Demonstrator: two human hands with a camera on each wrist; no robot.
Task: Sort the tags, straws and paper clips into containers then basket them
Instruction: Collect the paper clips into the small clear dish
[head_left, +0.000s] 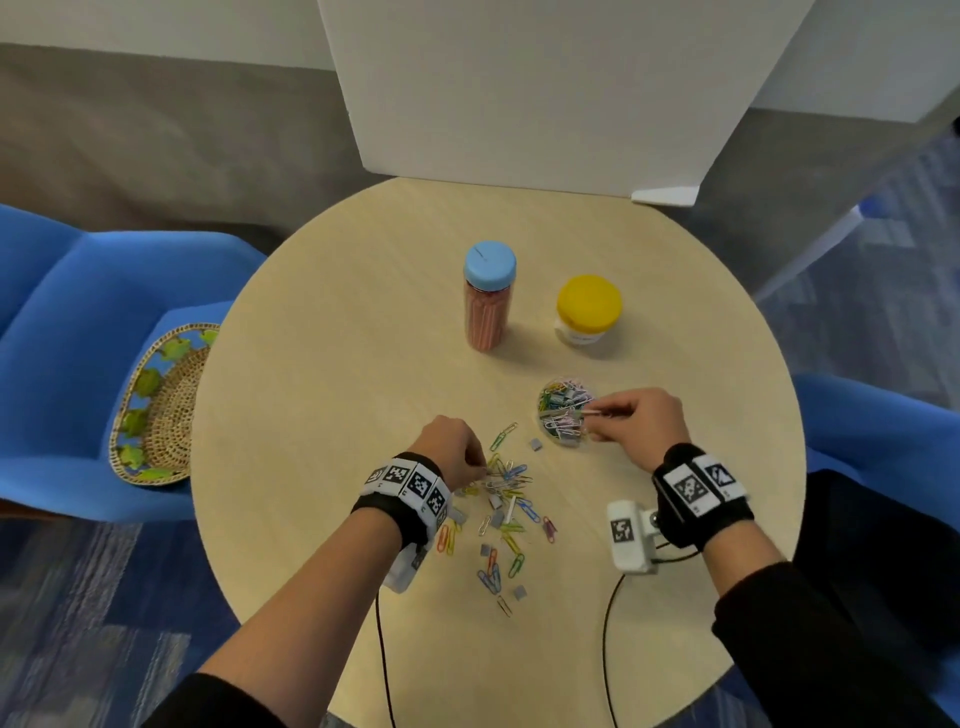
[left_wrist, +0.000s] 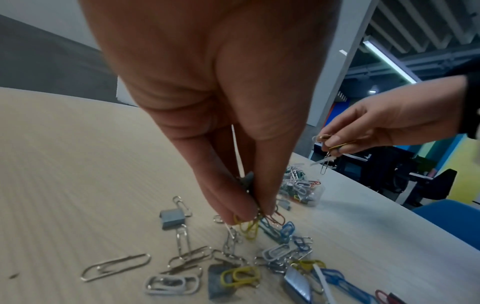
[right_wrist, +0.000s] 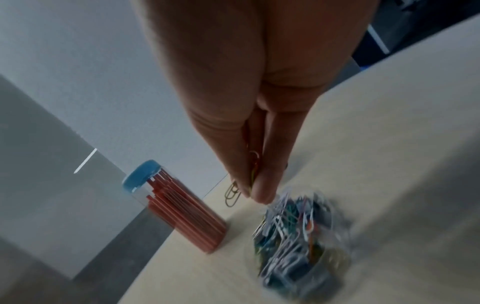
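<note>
Right hand (head_left: 642, 422) pinching a few paper clips (right_wrist: 232, 194) just above the clear round tub (head_left: 566, 413), already heaped with clips. Left hand (head_left: 448, 451) nearer than the tub, fingertips (left_wrist: 235, 214) pinched on clips in the loose pile (head_left: 506, 512) on the round table (head_left: 337, 322). Beyond the tub: blue-lidded jar of straws (head_left: 488, 296), yellow-lidded jar (head_left: 588, 310). Far left of the tub, wicker basket (head_left: 161, 410) on a blue chair (head_left: 62, 312).

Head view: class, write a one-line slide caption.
Right hand pinches paper clips over the clear tub while left hand gathers loose clips on the round table.
</note>
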